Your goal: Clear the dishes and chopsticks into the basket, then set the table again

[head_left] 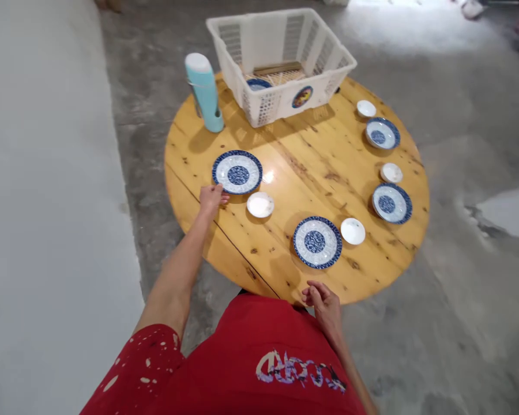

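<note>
My left hand [213, 197] is closed on the near-left rim of a blue-and-white plate [238, 174], with the thumb over the edge and the fingers low beside it. A small white bowl [260, 205] sits just right of that plate. My right hand [323, 301] hovers by the table's near edge, its fingers loosely bent and apart, holding nothing. Beyond it lies a second blue-and-white plate [317, 242], with another small white bowl [353, 231] to its right.
A white plastic basket [281, 101] stands at the far side of the round wooden table [303, 155], with a blue-rimmed dish [258, 85] inside. Left of it is a light-blue bottle-shaped object [205, 92]. Blue-rimmed dishes [391, 203] and small white bowls [391, 173] line the right side.
</note>
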{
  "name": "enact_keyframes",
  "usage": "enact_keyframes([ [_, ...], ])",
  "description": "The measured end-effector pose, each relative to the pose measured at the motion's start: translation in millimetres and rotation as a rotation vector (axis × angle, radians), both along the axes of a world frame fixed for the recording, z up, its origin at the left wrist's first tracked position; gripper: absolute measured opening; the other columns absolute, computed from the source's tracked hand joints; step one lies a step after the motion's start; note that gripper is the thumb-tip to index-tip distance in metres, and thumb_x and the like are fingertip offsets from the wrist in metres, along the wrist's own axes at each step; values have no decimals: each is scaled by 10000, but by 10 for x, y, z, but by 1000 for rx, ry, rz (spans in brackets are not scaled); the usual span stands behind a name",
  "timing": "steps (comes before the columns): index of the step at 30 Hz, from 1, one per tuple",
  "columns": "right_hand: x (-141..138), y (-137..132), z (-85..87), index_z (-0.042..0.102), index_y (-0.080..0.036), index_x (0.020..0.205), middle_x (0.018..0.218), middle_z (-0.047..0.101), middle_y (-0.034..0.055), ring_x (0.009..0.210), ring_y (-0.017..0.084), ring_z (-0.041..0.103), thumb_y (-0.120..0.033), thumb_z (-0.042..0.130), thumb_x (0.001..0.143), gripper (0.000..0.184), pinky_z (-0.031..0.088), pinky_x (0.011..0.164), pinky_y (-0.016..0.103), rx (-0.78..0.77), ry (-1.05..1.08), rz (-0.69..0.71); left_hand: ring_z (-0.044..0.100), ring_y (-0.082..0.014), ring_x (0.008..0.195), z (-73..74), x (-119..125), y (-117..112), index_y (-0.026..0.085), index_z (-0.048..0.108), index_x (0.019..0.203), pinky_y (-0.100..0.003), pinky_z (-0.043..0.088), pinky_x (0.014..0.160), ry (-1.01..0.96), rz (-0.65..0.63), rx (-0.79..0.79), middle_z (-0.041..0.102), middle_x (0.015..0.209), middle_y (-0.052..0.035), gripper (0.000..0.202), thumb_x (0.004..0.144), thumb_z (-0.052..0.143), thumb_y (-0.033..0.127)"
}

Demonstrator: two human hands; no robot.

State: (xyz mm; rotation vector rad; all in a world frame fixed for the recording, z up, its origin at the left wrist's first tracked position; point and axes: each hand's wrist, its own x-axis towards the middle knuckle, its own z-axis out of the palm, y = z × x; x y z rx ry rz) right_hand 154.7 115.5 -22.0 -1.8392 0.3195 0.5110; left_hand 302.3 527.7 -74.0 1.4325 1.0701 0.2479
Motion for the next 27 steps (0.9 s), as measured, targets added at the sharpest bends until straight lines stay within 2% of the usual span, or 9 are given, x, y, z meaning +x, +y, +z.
enact_keyframes([
  [6,-37,-6,6,647,-166,976,766,693,53,617,178,655,-510,576,815,386,538,592,295,-9,-27,-97,647,-116,661,-47,175,-9,164,530,766,-268,552,638,48,-57,45,622,653,-16,145,892,517,234],
  [10,-39,-71,-28,643,-161,1007,785,687,49,629,168,653,-483,562,828,377,526,584,278,29,-15,-135,664,-138,675,-15,200,-17,173,520,694,-307,559,671,5,-28,125,618,632,-15,138,823,537,219],
  [13,-9,-108,-17,644,-156,985,767,686,45,616,159,649,-478,570,811,374,518,577,268,47,-10,-164,661,-139,642,102,140,-18,179,487,652,-342,565,673,-51,-8,206,583,605,8,147,785,534,224],
  [16,90,-128,18,645,-153,950,735,686,39,592,150,642,-489,582,781,382,508,563,258,64,-15,-186,629,-125,591,314,13,-115,204,483,632,-342,577,663,-119,-46,266,570,608,12,161,764,553,262],
  [19,269,-132,65,642,-150,932,722,684,37,581,142,639,-515,580,770,404,505,563,255,79,-33,-197,585,-132,531,556,-161,-385,207,494,629,-337,581,603,-193,-126,305,550,586,14,200,749,585,339],
  [22,493,-123,126,641,-146,944,733,687,42,589,137,638,-556,581,781,445,506,572,256,100,-82,-190,529,-102,508,718,-341,-806,194,517,671,-285,576,585,-205,-275,246,530,601,40,226,761,587,389],
  [24,639,-117,171,638,-147,977,753,692,49,601,138,638,-597,573,796,489,510,579,258,119,-122,-187,511,-95,518,750,-445,-1122,190,538,693,-244,548,550,-183,-364,194,532,619,45,215,759,586,390],
  [27,813,-130,221,625,-154,1031,807,700,60,627,143,652,-653,509,843,546,517,587,255,133,-172,-180,519,-102,558,708,-560,-1571,191,573,723,-222,522,543,-162,-522,109,560,658,32,205,787,573,385],
])
